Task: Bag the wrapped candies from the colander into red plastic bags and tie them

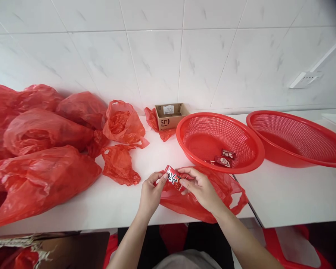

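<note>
A small red wrapped packet [173, 178] with dark and white lettering is held between both hands, above a flat red plastic bag [196, 205] on the white table. My left hand [152, 190] pinches its left end with thumb and fingers. On the right end, my right hand [200, 186] grips it, thumb on top. Just behind the right hand stands a round red basket [221, 142] with a few similar packets [222, 161] lying in its front part.
Full red bags [44, 183] pile up at the left, with smaller crumpled bags [120, 164] beside them. A cardboard box [170, 117] stands near the wall. A second red basket [296, 140] is at the right. An open carton [72, 248] sits below the table's front edge.
</note>
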`<state>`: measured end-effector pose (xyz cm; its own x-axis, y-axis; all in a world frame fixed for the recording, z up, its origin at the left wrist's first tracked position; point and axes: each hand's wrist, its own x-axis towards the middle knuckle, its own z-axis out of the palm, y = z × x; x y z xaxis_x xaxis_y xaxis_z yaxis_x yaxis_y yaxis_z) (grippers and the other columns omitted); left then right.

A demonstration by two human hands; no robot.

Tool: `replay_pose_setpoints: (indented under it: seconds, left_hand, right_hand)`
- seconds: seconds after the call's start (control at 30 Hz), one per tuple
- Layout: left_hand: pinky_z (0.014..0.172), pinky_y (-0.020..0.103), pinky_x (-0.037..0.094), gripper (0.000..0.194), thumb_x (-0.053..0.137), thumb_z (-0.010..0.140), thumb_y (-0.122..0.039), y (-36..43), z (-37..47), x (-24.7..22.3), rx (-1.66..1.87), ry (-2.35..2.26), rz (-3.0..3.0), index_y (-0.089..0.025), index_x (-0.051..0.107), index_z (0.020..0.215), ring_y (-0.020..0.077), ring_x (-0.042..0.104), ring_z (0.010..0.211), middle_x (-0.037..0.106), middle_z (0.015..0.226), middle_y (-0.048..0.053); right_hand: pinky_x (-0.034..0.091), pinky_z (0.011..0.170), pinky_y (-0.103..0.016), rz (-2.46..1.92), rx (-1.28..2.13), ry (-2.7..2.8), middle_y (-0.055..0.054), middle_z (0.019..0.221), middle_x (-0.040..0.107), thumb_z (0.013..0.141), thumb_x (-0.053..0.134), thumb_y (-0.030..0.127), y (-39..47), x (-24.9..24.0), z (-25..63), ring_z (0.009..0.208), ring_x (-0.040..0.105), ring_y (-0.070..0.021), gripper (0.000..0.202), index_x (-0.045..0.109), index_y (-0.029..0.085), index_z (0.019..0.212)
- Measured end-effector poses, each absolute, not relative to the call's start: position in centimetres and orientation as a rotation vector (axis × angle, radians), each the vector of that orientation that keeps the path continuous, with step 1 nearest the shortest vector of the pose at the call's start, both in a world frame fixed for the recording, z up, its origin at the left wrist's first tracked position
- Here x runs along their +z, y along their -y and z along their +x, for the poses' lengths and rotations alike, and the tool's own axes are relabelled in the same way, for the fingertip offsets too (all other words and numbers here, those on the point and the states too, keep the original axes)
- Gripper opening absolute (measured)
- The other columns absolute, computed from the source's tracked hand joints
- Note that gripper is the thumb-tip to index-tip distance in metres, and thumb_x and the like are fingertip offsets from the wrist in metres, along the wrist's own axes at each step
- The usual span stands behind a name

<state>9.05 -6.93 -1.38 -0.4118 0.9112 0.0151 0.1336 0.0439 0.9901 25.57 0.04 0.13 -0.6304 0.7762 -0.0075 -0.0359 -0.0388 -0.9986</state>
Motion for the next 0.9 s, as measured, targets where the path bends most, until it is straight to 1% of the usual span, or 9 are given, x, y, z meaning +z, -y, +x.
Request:
replay_pose_setpoints:
  seconds: [0.1, 0.23, 0.3, 0.5, 0.6, 0.67, 0.73, 0.83, 0.9]
  left_hand:
    - [0.082, 0.027, 0.043, 0.030, 0.059, 0.086, -0.044, 6.8, 9.1, -1.3, 1.422, -1.642, 1.094, -0.018, 0.073, 0.087, 0.0193, 0.060, 0.089, 0.069, 0.091, 0.005]
    - [0.095, 0.032, 0.043, 0.032, 0.056, 0.089, -0.042, 6.7, 9.0, -1.3, 1.457, -1.722, 1.087, -0.019, 0.070, 0.106, 0.0222, 0.060, 0.109, 0.068, 0.113, 0.007]
    - [0.100, 0.035, 0.041, 0.034, 0.054, 0.090, -0.041, 6.7, 8.8, -1.5, 1.473, -1.818, 1.133, -0.021, 0.066, 0.114, 0.0228, 0.057, 0.115, 0.065, 0.120, 0.008]
    - [0.105, 0.038, 0.039, 0.042, 0.055, 0.089, -0.033, 7.1, 7.5, -2.6, 1.335, -1.953, 1.376, -0.026, 0.055, 0.130, 0.0216, 0.051, 0.122, 0.055, 0.132, 0.006]
    - [0.101, 0.039, 0.042, 0.050, 0.054, 0.088, -0.029, 7.5, 6.7, -3.1, 1.296, -2.033, 1.390, -0.027, 0.047, 0.138, 0.0218, 0.052, 0.117, 0.048, 0.139, 0.007]
    - [0.095, 0.037, 0.046, 0.054, 0.054, 0.088, -0.028, 7.9, 6.3, -3.2, 1.275, -2.053, 1.373, -0.027, 0.044, 0.140, 0.0202, 0.055, 0.107, 0.045, 0.141, 0.008]
    - [0.087, 0.034, 0.049, 0.054, 0.053, 0.088, -0.029, 8.4, 6.2, -3.0, 1.251, -2.051, 1.368, -0.028, 0.043, 0.141, 0.0182, 0.056, 0.098, 0.045, 0.140, 0.008]
    - [0.074, 0.029, 0.051, 0.055, 0.054, 0.088, -0.032, 9.2, 6.6, -2.5, 1.236, -2.028, 1.365, -0.029, 0.043, 0.141, 0.0174, 0.056, 0.093, 0.044, 0.140, 0.008]
    - [0.067, 0.027, 0.051, 0.056, 0.056, 0.087, -0.036, 9.7, 7.2, -2.2, 1.243, -1.989, 1.355, -0.029, 0.042, 0.141, 0.0182, 0.057, 0.093, 0.044, 0.140, 0.009]
  right_hand:
    - [0.058, 0.068, -0.030, -0.839, 1.646, 1.625, -0.006, 0.100, 0.067, 0.087, 0.062, 0.038, -0.4, -0.2, 26.3, 0.088, 0.065, -0.0187, 0.023, 0.064, 0.019, 0.101]
    - [0.057, 0.067, -0.030, -0.907, 1.610, 1.660, -0.005, 0.097, 0.068, 0.088, 0.060, 0.039, -0.7, -1.1, 27.5, 0.084, 0.065, -0.0187, 0.022, 0.063, 0.021, 0.099]
    - [0.056, 0.069, -0.033, -0.967, 1.550, 1.740, -0.005, 0.100, 0.067, 0.088, 0.058, 0.039, -0.9, -1.6, 28.1, 0.084, 0.065, -0.0192, 0.023, 0.062, 0.022, 0.104]
    - [0.048, 0.094, -0.045, -1.184, 1.125, 2.168, -0.006, 0.111, 0.066, 0.089, 0.054, 0.031, -1.4, -2.5, 29.5, 0.103, 0.062, -0.0233, 0.039, 0.055, 0.028, 0.128]
    - [0.042, 0.102, -0.048, -1.216, 1.066, 2.342, -0.007, 0.134, 0.056, 0.086, 0.057, 0.026, -1.3, -2.5, 29.7, 0.123, 0.051, -0.0272, 0.058, 0.043, 0.031, 0.142]
    - [0.039, 0.104, -0.051, -1.264, 1.047, 2.457, -0.008, 0.143, 0.048, 0.083, 0.059, 0.021, -0.9, -2.1, 29.7, 0.131, 0.045, -0.0306, 0.073, 0.031, 0.031, 0.149]
    - [0.038, 0.105, -0.053, -1.290, 1.048, 2.537, -0.009, 0.149, 0.040, 0.080, 0.060, 0.018, -0.4, -0.9, 29.8, 0.134, 0.040, -0.0334, 0.080, 0.025, 0.031, 0.152]
    - [0.032, 0.110, -0.053, -1.135, 1.124, 2.568, -0.003, 0.155, 0.030, 0.083, 0.063, 0.027, 0.5, 2.6, 30.5, 0.139, 0.031, -0.0328, 0.075, 0.030, 0.035, 0.150]
    - [0.033, 0.110, -0.048, -0.942, 1.123, 2.522, 0.000, 0.152, 0.036, 0.086, 0.061, 0.037, 0.1, 5.6, 31.1, 0.138, 0.036, -0.0286, 0.062, 0.040, 0.038, 0.144]
